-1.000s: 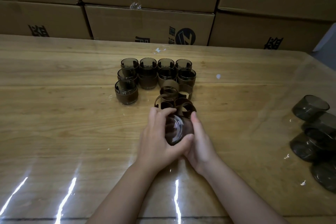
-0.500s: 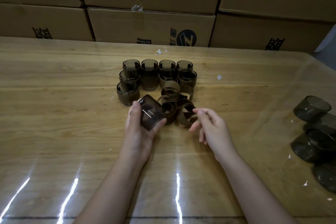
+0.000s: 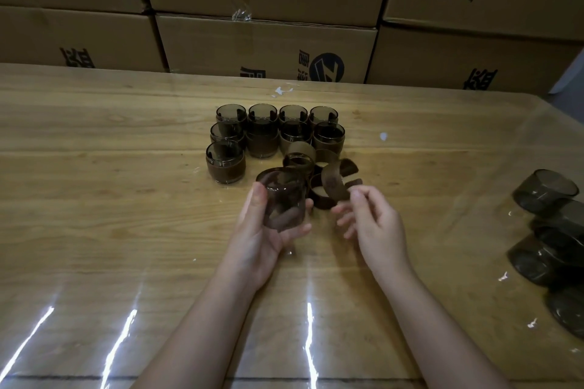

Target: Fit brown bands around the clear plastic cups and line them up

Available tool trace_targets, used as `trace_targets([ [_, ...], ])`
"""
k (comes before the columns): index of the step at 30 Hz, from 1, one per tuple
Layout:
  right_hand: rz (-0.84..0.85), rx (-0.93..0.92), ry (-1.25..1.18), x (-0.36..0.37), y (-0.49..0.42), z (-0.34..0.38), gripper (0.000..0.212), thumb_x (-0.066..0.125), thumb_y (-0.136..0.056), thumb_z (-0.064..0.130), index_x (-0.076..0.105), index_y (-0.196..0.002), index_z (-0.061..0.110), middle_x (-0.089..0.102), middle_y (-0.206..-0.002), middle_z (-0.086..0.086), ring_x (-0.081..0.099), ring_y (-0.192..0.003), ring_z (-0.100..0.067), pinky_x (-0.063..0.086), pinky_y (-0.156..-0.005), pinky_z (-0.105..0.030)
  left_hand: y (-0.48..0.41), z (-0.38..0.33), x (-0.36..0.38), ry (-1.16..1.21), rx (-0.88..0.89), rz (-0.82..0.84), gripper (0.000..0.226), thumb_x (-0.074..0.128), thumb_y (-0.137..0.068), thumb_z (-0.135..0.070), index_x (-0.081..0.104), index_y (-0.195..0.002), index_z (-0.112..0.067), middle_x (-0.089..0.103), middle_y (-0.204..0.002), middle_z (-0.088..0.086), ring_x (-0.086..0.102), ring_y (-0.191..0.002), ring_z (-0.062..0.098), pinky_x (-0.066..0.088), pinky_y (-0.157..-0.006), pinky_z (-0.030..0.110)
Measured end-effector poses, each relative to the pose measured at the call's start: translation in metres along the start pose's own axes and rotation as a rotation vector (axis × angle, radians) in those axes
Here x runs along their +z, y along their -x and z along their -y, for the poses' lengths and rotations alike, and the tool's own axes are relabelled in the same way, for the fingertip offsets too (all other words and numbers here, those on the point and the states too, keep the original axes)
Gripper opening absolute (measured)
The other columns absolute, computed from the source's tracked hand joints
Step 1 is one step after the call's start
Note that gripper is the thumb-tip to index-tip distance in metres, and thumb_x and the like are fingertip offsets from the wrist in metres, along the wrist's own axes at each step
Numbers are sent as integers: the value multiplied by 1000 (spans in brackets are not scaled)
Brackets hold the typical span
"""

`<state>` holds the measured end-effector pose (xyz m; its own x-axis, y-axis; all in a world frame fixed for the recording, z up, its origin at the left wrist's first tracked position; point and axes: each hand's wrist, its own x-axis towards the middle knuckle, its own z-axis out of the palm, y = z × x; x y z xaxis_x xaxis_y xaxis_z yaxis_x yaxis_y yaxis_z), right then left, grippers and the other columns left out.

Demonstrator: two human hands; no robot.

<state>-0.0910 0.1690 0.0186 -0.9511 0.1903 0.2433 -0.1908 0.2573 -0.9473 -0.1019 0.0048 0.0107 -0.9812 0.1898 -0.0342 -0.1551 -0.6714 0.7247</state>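
My left hand point(image 3: 264, 235) grips a clear smoky plastic cup point(image 3: 282, 199), held a little above the wooden table point(image 3: 110, 215) with its mouth tilted away from me. My right hand point(image 3: 373, 224) pinches one brown band point(image 3: 333, 183) by its near end, lifting it from the heap of loose brown bands point(image 3: 303, 161) just beyond my hands. Several banded cups point(image 3: 226, 163) stand upright in rows behind that heap, the nearest one at the left front.
Several bare smoky cups point(image 3: 545, 188) lie on their sides at the table's right edge. Stacked cardboard boxes point(image 3: 265, 44) wall off the far side of the table. Glare streaks run across the glossy near surface.
My two hands, together around the cup a second ago, have parted. The left hand turned the cup over and raised it; the right hand reached to the heap and took hold of a band.
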Motion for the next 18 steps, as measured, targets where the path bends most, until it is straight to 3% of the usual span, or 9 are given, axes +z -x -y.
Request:
trace_targets([
  [4,-40,-68,-115,-2,5,2,29,43,-98,43,63,-83,28,67,-75,-7,61,-62,-12,49,-52,-25,1,3,-4,-61,-30,133,58,78,-74,-45,57,-124,-26,61,-128,12,63,-110,41,60,-61,35],
  [6,-29,-97,-77,-4,5,1,33,44,-94,45,63,-81,21,63,-73,-3,58,-61,-5,46,-52,-20,1,5,-3,-150,-55,125,59,79,-71,-35,57,-126,-31,56,-132,9,63,-110,36,59,-63,37],
  [9,-38,-286,132,-9,1,0,35,42,-92,42,56,-70,20,51,-61,7,51,-60,-4,38,-53,-14,2,8,1,-298,-43,95,64,74,-66,-42,56,-127,-32,52,-134,7,66,-106,26,56,-66,36],
  [13,-92,-591,482,-15,-3,0,33,47,-92,23,59,-66,8,52,-63,2,48,-58,-15,39,-50,-28,6,11,3,-565,63,65,63,66,-64,-57,54,-122,-36,45,-135,2,60,-113,23,57,-65,33],
  [18,-71,-783,686,-14,0,3,27,54,-91,20,64,-68,10,53,-66,2,36,-65,-8,29,-53,-19,10,13,7,-716,127,63,63,66,-60,-56,51,-118,-39,39,-126,-9,54,-114,15,57,-65,27],
])
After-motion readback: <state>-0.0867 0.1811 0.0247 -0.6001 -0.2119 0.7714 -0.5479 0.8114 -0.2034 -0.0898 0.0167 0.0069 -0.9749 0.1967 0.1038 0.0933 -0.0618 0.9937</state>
